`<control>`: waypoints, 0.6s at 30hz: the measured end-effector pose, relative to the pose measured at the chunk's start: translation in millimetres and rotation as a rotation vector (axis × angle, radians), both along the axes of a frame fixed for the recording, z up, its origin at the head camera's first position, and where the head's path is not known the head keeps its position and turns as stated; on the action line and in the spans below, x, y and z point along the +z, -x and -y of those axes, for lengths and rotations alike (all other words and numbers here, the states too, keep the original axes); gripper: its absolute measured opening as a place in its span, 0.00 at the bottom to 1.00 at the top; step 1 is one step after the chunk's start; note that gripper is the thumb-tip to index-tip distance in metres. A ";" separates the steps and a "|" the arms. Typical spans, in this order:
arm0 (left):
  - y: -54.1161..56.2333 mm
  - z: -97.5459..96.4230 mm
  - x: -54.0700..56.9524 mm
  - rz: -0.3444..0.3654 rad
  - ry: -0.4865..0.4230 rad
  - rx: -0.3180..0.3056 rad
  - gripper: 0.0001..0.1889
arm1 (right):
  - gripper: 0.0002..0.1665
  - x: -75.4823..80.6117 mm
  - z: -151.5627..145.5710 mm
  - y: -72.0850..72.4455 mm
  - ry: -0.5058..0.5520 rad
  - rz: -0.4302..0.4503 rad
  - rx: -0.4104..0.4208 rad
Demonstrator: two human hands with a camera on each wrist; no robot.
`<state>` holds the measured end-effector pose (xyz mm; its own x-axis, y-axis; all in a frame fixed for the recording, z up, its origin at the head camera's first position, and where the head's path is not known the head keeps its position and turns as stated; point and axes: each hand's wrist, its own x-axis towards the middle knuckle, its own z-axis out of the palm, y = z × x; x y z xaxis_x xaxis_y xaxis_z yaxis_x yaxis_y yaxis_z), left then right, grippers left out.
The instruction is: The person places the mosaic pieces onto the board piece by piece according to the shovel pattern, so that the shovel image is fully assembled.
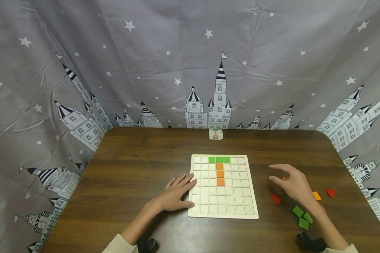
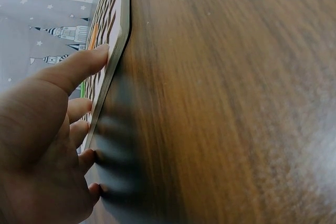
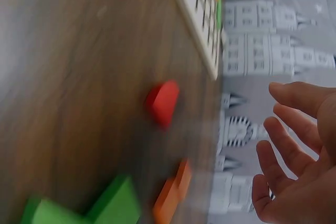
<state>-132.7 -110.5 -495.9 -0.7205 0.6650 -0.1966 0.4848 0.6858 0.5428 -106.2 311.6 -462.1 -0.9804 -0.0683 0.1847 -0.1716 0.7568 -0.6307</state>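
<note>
Touching the grid board, lower centre, with the spread left hand; hovering with the loosely spread right hand near a red piece, lower right.

The board is cream with a square grid, tiles green or orange, two pieces red, table brown wood-grained, curtain grey with white stars and black-and-white castles.

My right hand partly hides an orange piece; my right wrist view crops blurred green pieces at its bottom edge.
</note>
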 end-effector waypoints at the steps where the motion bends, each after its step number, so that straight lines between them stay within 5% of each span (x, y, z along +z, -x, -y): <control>1: 0.0 -0.1 0.0 -0.001 0.000 0.000 0.41 | 0.23 -0.7 -5.9 -2.1 0.002 0.007 -0.010; 11: -1.1 1.2 0.3 -0.009 -0.012 -0.004 0.41 | 0.29 -15.2 -45.8 -17.4 -0.019 0.121 -0.106; 18: -0.8 0.1 0.1 -0.015 -0.013 0.000 0.41 | 0.33 -25.0 -56.5 -18.1 -0.057 0.183 -0.099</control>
<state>-131.9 -110.6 -495.8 -0.7233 0.6674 -0.1773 0.4929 0.6788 0.5443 -88.1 368.0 -487.1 -0.9997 0.0249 0.0017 0.0189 0.7996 -0.6002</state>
